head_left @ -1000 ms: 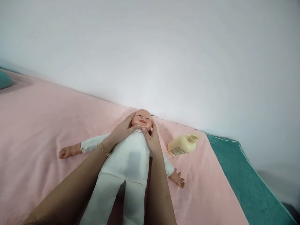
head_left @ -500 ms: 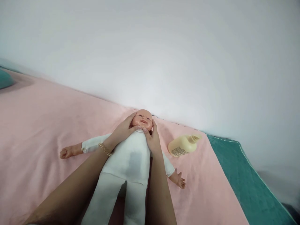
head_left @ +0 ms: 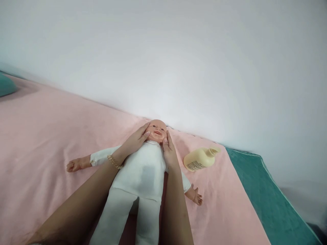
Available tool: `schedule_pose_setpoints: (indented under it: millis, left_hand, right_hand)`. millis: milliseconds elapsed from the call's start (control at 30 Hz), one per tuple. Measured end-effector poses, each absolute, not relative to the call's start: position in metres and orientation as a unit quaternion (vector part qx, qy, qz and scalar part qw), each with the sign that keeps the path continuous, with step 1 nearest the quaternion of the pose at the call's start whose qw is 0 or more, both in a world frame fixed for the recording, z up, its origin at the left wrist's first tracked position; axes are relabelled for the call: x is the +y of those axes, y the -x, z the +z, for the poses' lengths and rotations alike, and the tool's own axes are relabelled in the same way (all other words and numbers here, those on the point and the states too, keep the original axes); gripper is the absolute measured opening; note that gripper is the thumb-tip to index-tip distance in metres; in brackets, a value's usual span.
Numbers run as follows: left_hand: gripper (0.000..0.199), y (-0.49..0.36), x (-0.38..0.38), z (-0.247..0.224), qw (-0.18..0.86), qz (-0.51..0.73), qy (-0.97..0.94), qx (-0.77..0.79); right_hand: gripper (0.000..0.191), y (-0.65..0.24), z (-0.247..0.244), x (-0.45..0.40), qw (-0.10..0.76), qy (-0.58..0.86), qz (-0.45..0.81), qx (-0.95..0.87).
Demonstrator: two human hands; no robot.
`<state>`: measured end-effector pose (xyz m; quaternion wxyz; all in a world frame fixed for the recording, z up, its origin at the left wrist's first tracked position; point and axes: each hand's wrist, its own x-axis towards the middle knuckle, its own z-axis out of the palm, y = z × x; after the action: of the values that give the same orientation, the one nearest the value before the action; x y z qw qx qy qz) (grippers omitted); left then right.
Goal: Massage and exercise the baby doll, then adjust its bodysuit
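Observation:
A baby doll (head_left: 140, 170) with a smooth plastic head and a white cloth body lies face up, its arms spread to both sides. My left hand (head_left: 136, 139) cups the side of the doll's head at the left, its thumb on the cheek. On the opposite side, my right hand (head_left: 169, 146) rests against the head and jaw with its thumb near the chin. The head is held between both palms. A beaded bracelet circles my left wrist. Beyond the doll's arm on the right stands a pale yellow pump bottle (head_left: 199, 159), tilted in view.
Under the doll spreads a pink cloth (head_left: 230, 204), with a green surface (head_left: 270, 190) showing at the right. A white wall (head_left: 163, 61) rises just behind the doll's head. Part of a green object (head_left: 6, 85) shows at the far left.
Both thumbs have moved apart from below the doll's chin, outward and up to the sides of its face. The neckline now shows.

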<state>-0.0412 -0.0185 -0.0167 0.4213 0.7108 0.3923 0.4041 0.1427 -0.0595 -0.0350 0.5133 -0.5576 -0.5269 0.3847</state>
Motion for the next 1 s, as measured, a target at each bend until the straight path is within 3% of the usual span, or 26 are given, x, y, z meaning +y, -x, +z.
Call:
schedule_pose_setpoints:
  millis: [333,633,1000]
  left_hand:
    - [0.070,0.040,-0.025,-0.010,0.446,0.412,-0.687,0.400]
    - [0.084,0.039,-0.018,-0.022,0.462,0.419,-0.682,0.381]
    - [0.079,0.039,-0.020,-0.017,0.472,0.425,-0.667,0.389]
  right_hand:
    - [0.075,-0.137,-0.026,-0.062,0.516,0.572,0.380,-0.512]
    - [0.097,-0.130,-0.021,-0.063,0.506,0.574,0.399,-0.505]
    - [0.091,-0.133,-0.025,-0.062,0.494,0.585,0.378,-0.521]
